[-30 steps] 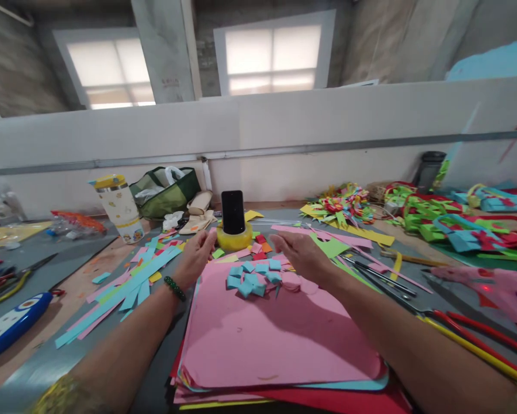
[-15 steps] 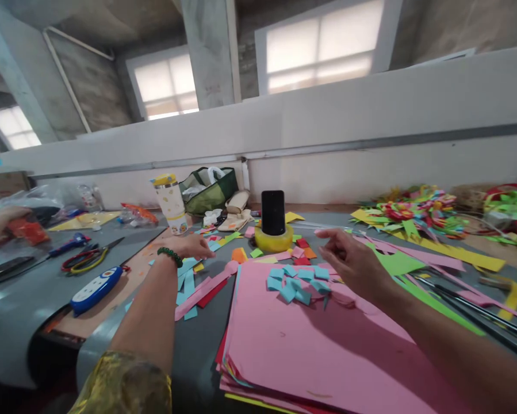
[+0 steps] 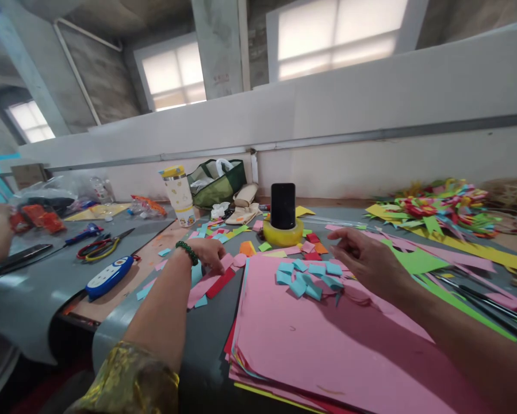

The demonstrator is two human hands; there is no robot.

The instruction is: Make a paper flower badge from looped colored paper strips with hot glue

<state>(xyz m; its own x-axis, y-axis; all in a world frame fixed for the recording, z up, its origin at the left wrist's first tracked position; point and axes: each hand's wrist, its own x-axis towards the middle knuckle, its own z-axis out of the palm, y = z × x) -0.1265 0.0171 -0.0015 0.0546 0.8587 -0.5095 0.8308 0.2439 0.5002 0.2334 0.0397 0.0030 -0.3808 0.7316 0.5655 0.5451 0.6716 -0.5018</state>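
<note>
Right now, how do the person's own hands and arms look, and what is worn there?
The left hand and right hand wear no gloves. A bracelet of dark green beads circles the left arm at the wrist; farther up, a yellow and dark olive patterned sleeve ends near the elbow. The visible right arm shows neither bracelet nor sleeve.

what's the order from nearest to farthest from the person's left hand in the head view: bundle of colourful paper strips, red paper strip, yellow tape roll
1. Red paper strip: right by the left hand, just on its near side.
2. Yellow tape roll: farther right, beyond the paper stack.
3. Bundle of colourful paper strips: far over on the right.
</note>
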